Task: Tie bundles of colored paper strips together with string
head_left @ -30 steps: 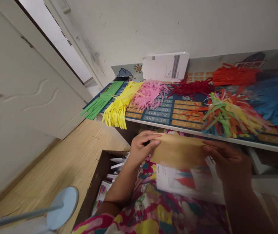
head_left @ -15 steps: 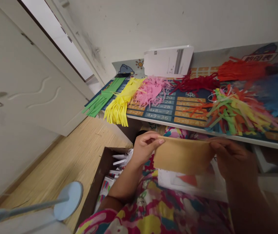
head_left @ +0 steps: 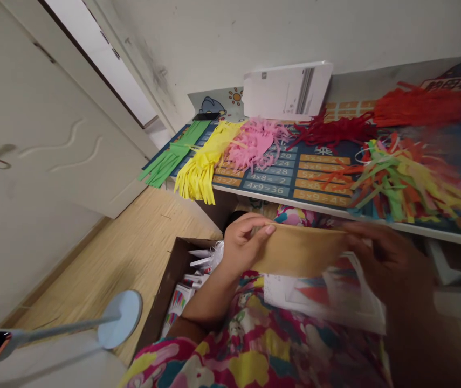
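Between my two hands a tan sheet of folded paper (head_left: 301,250) is stretched above my lap. My left hand (head_left: 246,242) pinches its upper left corner between thumb and fingers. At the right end, my right hand (head_left: 387,258) grips the upper edge; its fingers are somewhat blurred. Underneath, on my lap, lies a clear packet (head_left: 335,296) with red and white printing, partly hidden by the paper. Fringed paper bundles lie on the desk in front: green (head_left: 181,153), yellow (head_left: 206,161), pink (head_left: 256,143), dark red (head_left: 335,129) and a mixed-colour one (head_left: 408,178).
An orange-red bundle (head_left: 420,105) lies at the back right of the desk (head_left: 270,198). A white box (head_left: 287,91) leans against the wall. Left of me stand a brown carton (head_left: 161,293) of packets and a pale blue round stand base (head_left: 120,319) on the floor.
The view has shifted slightly, so the desk sits a little higher and farther right. The tan paper is tilted flatter, and more of the packet below it shows. Both hands keep their hold.
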### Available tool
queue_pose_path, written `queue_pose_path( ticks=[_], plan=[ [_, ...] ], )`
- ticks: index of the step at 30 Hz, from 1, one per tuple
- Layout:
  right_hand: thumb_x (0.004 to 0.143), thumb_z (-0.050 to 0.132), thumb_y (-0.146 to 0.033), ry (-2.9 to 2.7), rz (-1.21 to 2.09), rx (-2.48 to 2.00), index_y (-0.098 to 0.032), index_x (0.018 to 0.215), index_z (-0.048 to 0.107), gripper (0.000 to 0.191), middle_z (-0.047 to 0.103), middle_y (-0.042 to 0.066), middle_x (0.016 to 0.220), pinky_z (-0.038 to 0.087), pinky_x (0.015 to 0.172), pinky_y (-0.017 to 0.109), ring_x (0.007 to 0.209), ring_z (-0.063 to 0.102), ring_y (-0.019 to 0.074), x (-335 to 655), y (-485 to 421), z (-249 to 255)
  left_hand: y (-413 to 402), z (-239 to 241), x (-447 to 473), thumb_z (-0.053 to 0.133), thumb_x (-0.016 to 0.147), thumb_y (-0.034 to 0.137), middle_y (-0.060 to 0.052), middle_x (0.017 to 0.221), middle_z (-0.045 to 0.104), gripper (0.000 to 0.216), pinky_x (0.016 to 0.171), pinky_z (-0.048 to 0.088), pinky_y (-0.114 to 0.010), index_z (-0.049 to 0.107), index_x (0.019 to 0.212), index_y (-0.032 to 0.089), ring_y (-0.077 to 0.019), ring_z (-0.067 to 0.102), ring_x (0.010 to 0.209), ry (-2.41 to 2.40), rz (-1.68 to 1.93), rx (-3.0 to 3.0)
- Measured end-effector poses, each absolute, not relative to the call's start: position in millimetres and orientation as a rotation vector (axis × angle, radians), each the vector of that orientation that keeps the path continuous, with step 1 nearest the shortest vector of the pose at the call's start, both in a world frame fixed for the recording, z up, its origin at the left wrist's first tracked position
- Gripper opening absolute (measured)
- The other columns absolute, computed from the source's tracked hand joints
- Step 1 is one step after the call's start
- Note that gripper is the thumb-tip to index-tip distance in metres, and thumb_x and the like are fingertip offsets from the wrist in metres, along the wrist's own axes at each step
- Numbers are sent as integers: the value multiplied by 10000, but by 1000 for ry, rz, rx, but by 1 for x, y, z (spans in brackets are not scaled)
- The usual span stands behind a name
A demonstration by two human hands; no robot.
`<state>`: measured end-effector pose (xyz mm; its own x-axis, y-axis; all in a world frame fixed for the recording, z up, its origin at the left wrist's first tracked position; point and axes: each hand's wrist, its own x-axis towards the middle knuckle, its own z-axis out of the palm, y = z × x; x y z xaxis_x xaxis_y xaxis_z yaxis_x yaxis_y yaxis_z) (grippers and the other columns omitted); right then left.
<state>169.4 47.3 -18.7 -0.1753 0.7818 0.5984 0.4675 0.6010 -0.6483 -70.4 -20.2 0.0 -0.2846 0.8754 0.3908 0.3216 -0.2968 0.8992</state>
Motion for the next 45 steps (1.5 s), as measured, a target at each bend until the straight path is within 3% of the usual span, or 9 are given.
queue_pose_path(
  ticks=[3, 5, 7, 10, 15, 25, 32, 41, 45],
  plan=[
    [937, 591, -374, -2173, 49, -824, -190, 1109, 688, 270, 748, 80, 1019, 381, 886, 376, 932, 681, 231, 153, 46, 0, -18, 3, -65, 673, 874, 359, -42, 822, 765, 185, 918, 545, -364, 776, 811, 219, -188, 698, 826, 1462, 1523, 1696],
    [976, 536, -319, -2274, 102, -705, -207, 1013, 698, 200, 752, 36, 946, 355, 855, 350, 873, 677, 187, 140, 44, 11, -18, 3, -61, 654, 893, 319, -27, 815, 772, 168, 982, 530, -387, 778, 826, 228, -175, 699, 793, 1398, 1489, 1770],
    [1000, 476, -276, -2296, 221, -664, -219, 895, 693, 247, 743, 2, 861, 336, 810, 337, 809, 665, 155, 129, 41, 17, -19, 3, -59, 658, 893, 287, -20, 819, 778, 142, 995, 530, -388, 781, 847, 233, -171, 706, 794, 1392, 1481, 1790],
    [1012, 425, -246, -2285, 303, -673, -212, 880, 674, 284, 734, 4, 855, 312, 793, 353, 801, 652, 157, 124, 40, 14, -19, 3, -58, 696, 865, 284, -27, 855, 787, 105, 970, 550, -381, 788, 882, 236, -190, 721, 868, 1463, 1461, 1766],
    [1007, 420, -225, -2272, 319, -658, -204, 901, 652, 256, 727, 18, 870, 297, 787, 375, 807, 640, 175, 126, 38, 7, -18, 1, -58, 708, 857, 275, -10, 792, 780, 100, 970, 561, -390, 789, 823, 226, -156, 709, 745, 1362, 1519, 1742],
    [1001, 419, -192, -2269, 242, -655, -184, 877, 675, 284, 730, 39, 871, 308, 781, 374, 804, 628, 186, 122, 32, 13, -22, -6, -51, 634, 907, 291, -37, 830, 747, 147, 913, 546, -356, 726, 860, 186, -166, 685, 796, 1409, 1493, 1626],
    [998, 504, -322, -2297, 301, -730, -216, 854, 714, 275, 743, 16, 810, 347, 770, 347, 775, 672, 184, 134, 42, 1, -20, -1, -59, 615, 911, 244, -2, 767, 725, 125, 956, 515, -376, 700, 831, 198, -150, 658, 748, 1495, 1629, 1809],
    [988, 525, -310, -2290, 446, -703, -231, 854, 727, 256, 756, -5, 817, 370, 778, 343, 767, 690, 175, 140, 45, 2, -18, -4, -60, 613, 912, 248, 2, 765, 716, 123, 949, 506, -375, 694, 831, 205, -153, 653, 754, 1486, 1652, 1795],
    [998, 503, -299, -2292, 444, -686, -229, 877, 724, 261, 757, -3, 844, 369, 786, 346, 795, 695, 173, 139, 46, 0, -19, 1, -62, 611, 916, 327, -29, 813, 713, 173, 795, 517, -306, 714, 874, 195, -166, 653, 779, 1489, 1478, 1693]
  ],
)
